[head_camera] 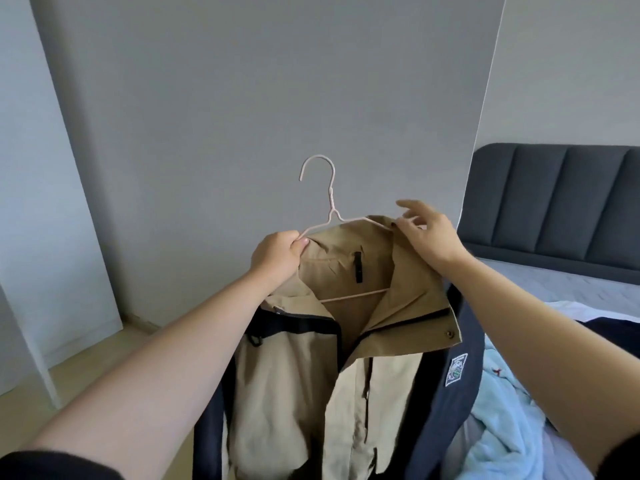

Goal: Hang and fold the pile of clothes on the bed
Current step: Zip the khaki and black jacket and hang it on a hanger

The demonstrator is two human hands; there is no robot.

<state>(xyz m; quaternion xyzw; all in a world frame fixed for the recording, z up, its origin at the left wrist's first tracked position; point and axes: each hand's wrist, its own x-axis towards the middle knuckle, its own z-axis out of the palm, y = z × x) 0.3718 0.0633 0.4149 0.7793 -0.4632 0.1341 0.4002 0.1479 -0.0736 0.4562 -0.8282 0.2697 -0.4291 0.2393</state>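
Jacket [346, 358] on pink hanger [330, 202], held up beside bed [554, 282]. Left hand [277, 254] grips hanger's left shoulder; right hand [427, 230] pinches collar at its right shoulder.

Pale pink all over the wire hanger [331, 199]. Tan on the collar [408, 271] of the jacket [294, 375], cream across its front panels, navy down its arms and along the zip edge. Black for the small label [358, 268] inside the neck. White and green in the patch [456, 369] on one navy arm. Dark slate blue on the headboard [554, 202], with upright padded stripes. Soft grey over the bed [554, 282]. Light blue for the blanket [502, 410], with a tiny red mark. Flat grey on the wall [242, 98], pale beige on the floor [104, 358].
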